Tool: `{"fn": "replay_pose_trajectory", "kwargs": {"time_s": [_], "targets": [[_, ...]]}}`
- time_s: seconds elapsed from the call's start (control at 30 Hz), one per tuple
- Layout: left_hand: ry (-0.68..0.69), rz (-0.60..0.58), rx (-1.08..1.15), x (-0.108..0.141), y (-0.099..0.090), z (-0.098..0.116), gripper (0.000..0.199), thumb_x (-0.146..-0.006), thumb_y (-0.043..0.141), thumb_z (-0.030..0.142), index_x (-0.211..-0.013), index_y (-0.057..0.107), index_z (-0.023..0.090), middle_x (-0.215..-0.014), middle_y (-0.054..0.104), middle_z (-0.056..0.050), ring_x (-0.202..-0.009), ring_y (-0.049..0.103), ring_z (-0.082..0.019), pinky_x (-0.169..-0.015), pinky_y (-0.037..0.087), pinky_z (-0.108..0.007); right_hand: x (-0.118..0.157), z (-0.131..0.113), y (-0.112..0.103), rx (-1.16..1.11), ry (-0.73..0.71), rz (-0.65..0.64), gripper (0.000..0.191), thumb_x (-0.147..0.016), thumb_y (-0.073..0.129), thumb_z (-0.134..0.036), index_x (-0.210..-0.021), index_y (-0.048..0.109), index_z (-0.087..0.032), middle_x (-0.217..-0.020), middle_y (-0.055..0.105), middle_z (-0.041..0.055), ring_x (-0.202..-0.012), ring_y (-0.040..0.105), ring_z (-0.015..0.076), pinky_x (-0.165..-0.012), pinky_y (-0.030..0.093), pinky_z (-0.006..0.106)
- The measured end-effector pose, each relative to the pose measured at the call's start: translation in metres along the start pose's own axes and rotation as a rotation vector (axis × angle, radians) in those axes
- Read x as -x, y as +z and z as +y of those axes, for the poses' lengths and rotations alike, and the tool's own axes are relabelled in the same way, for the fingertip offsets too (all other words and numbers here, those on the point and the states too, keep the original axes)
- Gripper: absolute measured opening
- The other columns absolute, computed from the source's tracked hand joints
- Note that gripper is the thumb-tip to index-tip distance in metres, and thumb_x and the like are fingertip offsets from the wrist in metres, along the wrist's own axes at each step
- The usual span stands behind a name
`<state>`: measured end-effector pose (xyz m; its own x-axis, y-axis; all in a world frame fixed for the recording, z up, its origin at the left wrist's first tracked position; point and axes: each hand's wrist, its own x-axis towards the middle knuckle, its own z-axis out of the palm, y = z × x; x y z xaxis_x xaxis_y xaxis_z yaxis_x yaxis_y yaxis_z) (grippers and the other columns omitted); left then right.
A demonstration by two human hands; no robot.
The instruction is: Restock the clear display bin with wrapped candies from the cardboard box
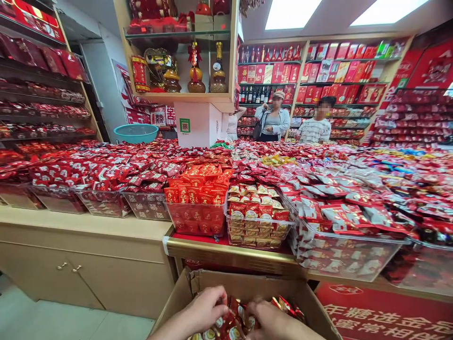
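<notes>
In front of me an open cardboard box [244, 282] holds a heap of small red and gold wrapped candy packets [234, 333]. My left hand [208, 307] reaches into it from the left, fingers curled toward the thumb at the edge of the packets. What lies between those fingers is hidden. From the right, my right hand [269, 320] bends over the same heap, its fingertips among the wrappers and smeared by motion. Above the box stands a clear plastic bin [260, 231] of similar gold and red packets marked DURIAN.
A gold-edged shelf [230, 252] runs just beyond the box. Beside the durian bin stand a bin of orange-red packets [195, 217] and a bin of white and red packets [348, 255]. A cabinet [88, 264] is at left. Two people [272, 120] stand across the display.
</notes>
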<state>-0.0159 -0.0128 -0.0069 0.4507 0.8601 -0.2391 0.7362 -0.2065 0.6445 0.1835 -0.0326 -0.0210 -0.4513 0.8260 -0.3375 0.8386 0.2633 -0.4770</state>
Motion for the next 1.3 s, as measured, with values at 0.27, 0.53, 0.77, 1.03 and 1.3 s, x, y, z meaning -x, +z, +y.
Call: {"fn": "replay_pose_trajectory", "kwargs": {"time_s": [0.27,0.53,0.77,1.03,1.3], "targets": [[0.080,0.236,0.541,-0.013,0.007,0.036,0.013,-0.069,0.049,0.029,-0.068,0.046,0.016,-0.054,0.046,0.005,-0.052,0.042,-0.009,-0.049,0.030,-0.020,-0.014,-0.026,-0.008,-0.692,-0.086,0.310,0.030,-0.066,0.051,-0.046,-0.068,0.049,-0.016,-0.057,0.055,-0.0007,-0.053,0.053,0.0134,-0.047,0.038,0.021],[0.031,0.078,0.901,-0.008,0.002,0.040,0.041,-0.055,0.068,0.037,-0.085,0.054,0.012,-0.075,0.062,-0.004,-0.064,0.055,-0.014,-0.055,0.042,-0.024,-0.006,-0.026,-0.020,-0.997,-0.045,0.480,0.035,-0.069,0.045,-0.052,-0.061,0.044,-0.018,-0.046,0.053,-0.0030,-0.041,0.047,0.0099,-0.041,0.034,0.020],[-0.014,-0.014,1.109,-0.006,-0.014,0.065,0.037,-0.066,0.058,0.041,-0.091,0.058,0.014,-0.079,0.064,-0.006,-0.064,0.059,-0.012,-0.051,0.043,-0.019,0.005,-0.027,-0.042,-1.272,-0.038,0.507,0.031,-0.066,0.054,-0.047,-0.069,0.053,-0.015,-0.053,0.055,-0.0026,-0.047,0.051,0.0097,-0.048,0.038,0.021],[-0.038,0.053,1.252,-0.009,-0.004,0.068,0.033,-0.068,0.057,0.041,-0.087,0.060,0.014,-0.082,0.064,-0.005,-0.064,0.059,-0.011,-0.054,0.045,-0.019,0.005,-0.021,-0.037,-1.438,-0.049,0.482,0.027,-0.068,0.055,-0.040,-0.073,0.056,-0.014,-0.054,0.053,-0.0019,-0.049,0.050,0.0096,-0.048,0.038,0.022],[-0.148,-0.014,1.453,-0.010,-0.001,0.056,0.024,-0.068,0.060,0.030,-0.086,0.055,0.016,-0.077,0.062,-0.003,-0.065,0.057,-0.009,-0.058,0.042,-0.017,0.006,-0.026,-0.038,-1.420,-0.057,0.442,0.030,-0.066,0.060,-0.037,-0.084,0.057,-0.014,-0.059,0.058,-0.0003,-0.054,0.053,0.0092,-0.054,0.042,0.022]]}}
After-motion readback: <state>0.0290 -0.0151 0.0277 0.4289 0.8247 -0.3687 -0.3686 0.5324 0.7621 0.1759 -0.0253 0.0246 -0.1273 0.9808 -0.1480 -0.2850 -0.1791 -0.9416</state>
